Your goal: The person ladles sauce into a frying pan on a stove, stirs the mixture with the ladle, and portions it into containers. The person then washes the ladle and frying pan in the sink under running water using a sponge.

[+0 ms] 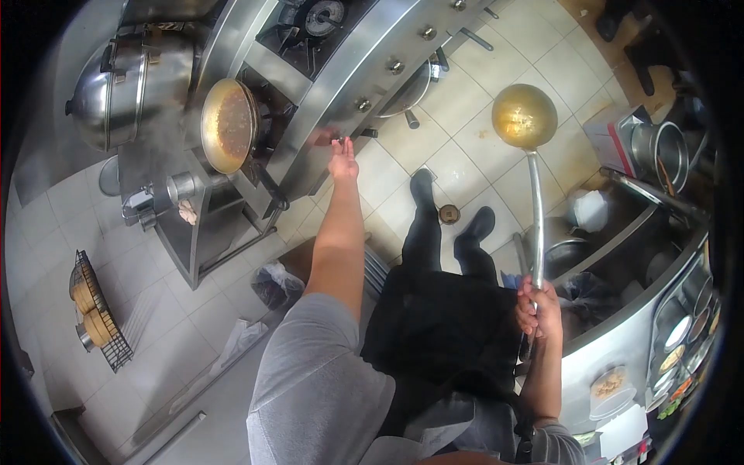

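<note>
My left hand [343, 161] reaches to the stove's front panel, its fingertips closed around a control knob that they mostly cover. Further down, my right hand [540, 308] is wrapped around the long metal handle of a ladle [538, 221]. The ladle's large round bowl points away from me over the floor and looks golden, with a shiny spot inside. On the stove, left of my left hand, a frying pan [229, 128] holds bubbling golden-brown liquid. Its dark handle sticks out toward me.
A domed steel vessel [128, 89] stands behind the pan. Bare burners [322, 19] continue along the stove [341, 74]. To the right runs a steel counter [593, 372] with food containers. A wire shelf [101, 310] holds bamboo steamers at the left. A floor drain [449, 215] lies near my feet.
</note>
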Motion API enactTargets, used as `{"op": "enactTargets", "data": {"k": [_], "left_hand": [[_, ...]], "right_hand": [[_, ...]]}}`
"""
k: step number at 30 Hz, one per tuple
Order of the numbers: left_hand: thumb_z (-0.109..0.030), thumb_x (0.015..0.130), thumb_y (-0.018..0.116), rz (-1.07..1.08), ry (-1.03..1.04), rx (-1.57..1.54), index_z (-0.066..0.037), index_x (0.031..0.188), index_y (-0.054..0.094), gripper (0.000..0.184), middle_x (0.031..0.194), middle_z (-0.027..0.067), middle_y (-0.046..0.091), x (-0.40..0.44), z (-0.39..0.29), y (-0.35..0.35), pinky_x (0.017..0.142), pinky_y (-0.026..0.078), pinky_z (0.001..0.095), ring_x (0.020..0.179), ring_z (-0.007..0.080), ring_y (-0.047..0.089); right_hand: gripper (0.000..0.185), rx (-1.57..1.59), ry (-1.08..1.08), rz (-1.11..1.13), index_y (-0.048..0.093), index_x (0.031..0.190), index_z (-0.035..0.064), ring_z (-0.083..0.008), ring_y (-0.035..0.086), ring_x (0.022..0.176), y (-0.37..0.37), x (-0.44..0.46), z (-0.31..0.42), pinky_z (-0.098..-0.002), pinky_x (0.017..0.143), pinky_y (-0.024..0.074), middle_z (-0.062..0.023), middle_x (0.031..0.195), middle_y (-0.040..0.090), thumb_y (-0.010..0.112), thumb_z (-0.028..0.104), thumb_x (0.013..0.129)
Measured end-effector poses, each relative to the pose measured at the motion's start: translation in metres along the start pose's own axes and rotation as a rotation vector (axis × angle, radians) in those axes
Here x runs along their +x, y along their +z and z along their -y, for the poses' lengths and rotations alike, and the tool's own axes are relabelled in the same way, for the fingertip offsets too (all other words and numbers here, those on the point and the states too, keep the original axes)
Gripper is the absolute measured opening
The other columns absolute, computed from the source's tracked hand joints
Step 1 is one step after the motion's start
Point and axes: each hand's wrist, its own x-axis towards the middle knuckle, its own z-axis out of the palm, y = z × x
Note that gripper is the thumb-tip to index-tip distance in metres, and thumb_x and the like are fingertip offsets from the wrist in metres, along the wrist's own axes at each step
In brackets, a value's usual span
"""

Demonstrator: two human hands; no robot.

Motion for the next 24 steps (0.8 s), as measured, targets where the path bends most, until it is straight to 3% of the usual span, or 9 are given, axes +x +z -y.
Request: {"op": "enactTargets", "data": {"k": [3, 5, 8, 10, 11, 15, 18, 19, 24], "left_hand": [[-0.016, 0.099, 0.061, 0.025, 0.066, -0.051, 0.012, 0.116, 0.051, 0.035, 0.107, 0.0182, 0.062, -0.001, 0.003, -0.005, 0.095, 0.059, 0.0376, 0.1, 0.03, 0.067], [-0.016, 0.094, 0.069, 0.027, 0.019, -0.052, 0.004, 0.122, 0.053, 0.038, 0.109, 0.014, 0.064, 0.01, 0.002, -0.012, 0.098, 0.056, 0.0385, 0.105, 0.0294, 0.065], [-0.018, 0.093, 0.069, 0.382, -0.094, -0.126, -0.004, 0.118, 0.059, 0.029, 0.102, 0.0104, 0.068, 0.041, 0.003, -0.047, 0.101, 0.054, 0.0413, 0.105, 0.0297, 0.066], [-0.022, 0.094, 0.069, 0.082, -0.147, 0.159, -0.001, 0.131, 0.053, 0.045, 0.133, 0.0137, 0.055, 0.008, 0.001, -0.03, 0.108, 0.047, 0.0445, 0.126, 0.0325, 0.054], [-0.025, 0.094, 0.07, 0.174, -0.179, 0.306, 0.0, 0.143, 0.041, 0.063, 0.147, 0.0162, 0.043, 0.011, 0.004, -0.045, 0.112, 0.042, 0.0473, 0.135, 0.0336, 0.045], [-0.027, 0.094, 0.069, 0.332, -0.332, 1.016, 0.002, 0.152, 0.023, 0.08, 0.148, 0.0187, 0.044, -0.103, 0.004, -0.038, 0.111, 0.041, 0.0434, 0.136, 0.0294, 0.045], [-0.019, 0.094, 0.067, 0.536, -0.351, 1.183, 0.001, 0.132, 0.054, 0.045, 0.121, 0.0127, 0.064, -0.166, 0.005, -0.034, 0.088, 0.054, 0.0364, 0.107, 0.0223, 0.064], [-0.024, 0.097, 0.063, 0.622, -0.37, 1.158, -0.001, 0.132, 0.054, 0.043, 0.122, 0.0115, 0.065, -0.186, 0.001, -0.026, 0.095, 0.052, 0.0372, 0.109, 0.0234, 0.064], [-0.02, 0.101, 0.057, 0.731, -0.516, 1.126, -0.002, 0.124, 0.057, 0.029, 0.117, 0.0115, 0.066, -0.222, -0.012, 0.066, 0.085, 0.054, 0.0348, 0.105, 0.0246, 0.067]], "right_hand": [[0.011, -0.001, 0.004, 0.017, 0.053, 0.09, 0.0045, -0.0081, 0.028, 0.031, -0.001, 0.002, -0.002, -0.0254, 0.027, 0.0259, 0.0002, 0.053, 0.034, 0.058, 0.014, 0.094], [0.012, 0.034, 0.0, 0.029, 0.053, 0.09, 0.0041, -0.0081, 0.029, 0.032, 0.003, 0.007, 0.0, -0.0253, 0.027, 0.025, 0.0007, 0.053, 0.035, 0.059, 0.014, 0.094], [0.013, 0.029, 0.008, -0.056, 0.053, 0.091, 0.0038, -0.0077, 0.031, 0.034, 0.013, 0.004, 0.005, -0.0249, 0.029, 0.0249, 0.002, 0.054, 0.036, 0.059, 0.015, 0.096], [0.014, 0.025, 0.018, 0.037, 0.053, 0.093, 0.0038, -0.0071, 0.032, 0.035, 0.007, 0.002, 0.006, -0.0248, 0.03, 0.0255, 0.0033, 0.055, 0.036, 0.059, 0.016, 0.097], [0.014, 0.043, 0.012, 0.06, 0.053, 0.093, 0.0038, -0.0067, 0.032, 0.035, 0.009, 0.001, 0.01, -0.0248, 0.031, 0.0261, 0.0035, 0.055, 0.036, 0.058, 0.016, 0.097], [0.011, 0.101, 0.021, 0.154, 0.054, 0.093, 0.0039, -0.0054, 0.032, 0.037, 0.016, -0.018, 0.021, -0.0241, 0.031, 0.0272, 0.0045, 0.055, 0.035, 0.055, 0.014, 0.096], [0.01, 0.111, -0.003, 0.191, 0.053, 0.096, 0.0035, -0.0042, 0.032, 0.038, 0.018, -0.045, 0.041, -0.0233, 0.032, 0.0286, 0.005, 0.057, 0.035, 0.052, 0.014, 0.095], [0.013, 0.096, -0.035, 0.197, 0.053, 0.099, 0.0029, -0.0037, 0.032, 0.038, 0.022, -0.059, 0.052, -0.0232, 0.032, 0.0292, 0.0048, 0.059, 0.036, 0.051, 0.015, 0.096], [0.016, 0.209, -0.167, 0.197, 0.053, 0.101, 0.0027, -0.0033, 0.032, 0.038, 0.022, -0.096, 0.092, -0.0221, 0.031, 0.0292, 0.0045, 0.059, 0.036, 0.05, 0.018, 0.098]]}}
